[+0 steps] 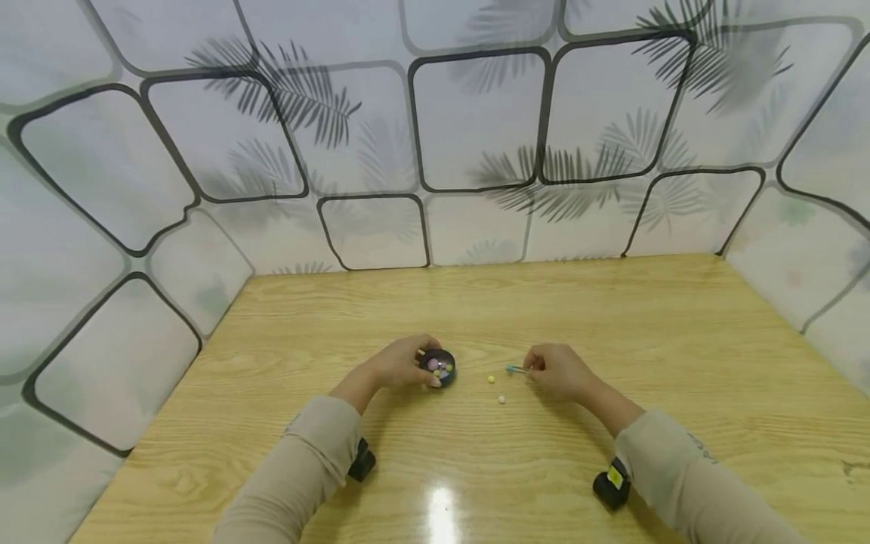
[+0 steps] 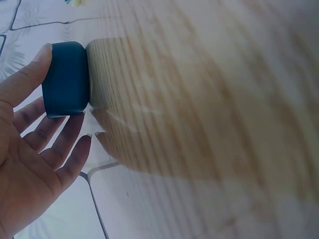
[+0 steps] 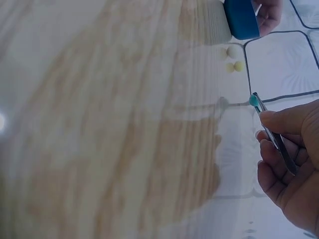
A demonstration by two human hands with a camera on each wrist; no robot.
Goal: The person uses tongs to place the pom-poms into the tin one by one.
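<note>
A small dark round dish with several small coloured beads in it sits on the wooden table. My left hand holds the dish by its side, thumb on the rim and fingers spread below. My right hand pinches metal tweezers, and a teal bead sits in their tips. A yellow bead and a white bead lie loose on the table between the hands; the same two beads show near the dish in the right wrist view.
Walls papered with black-lined panels and palm leaves close the table in at the back and both sides. Black wrist cameras sit on both forearms. A light glare lies on the near tabletop.
</note>
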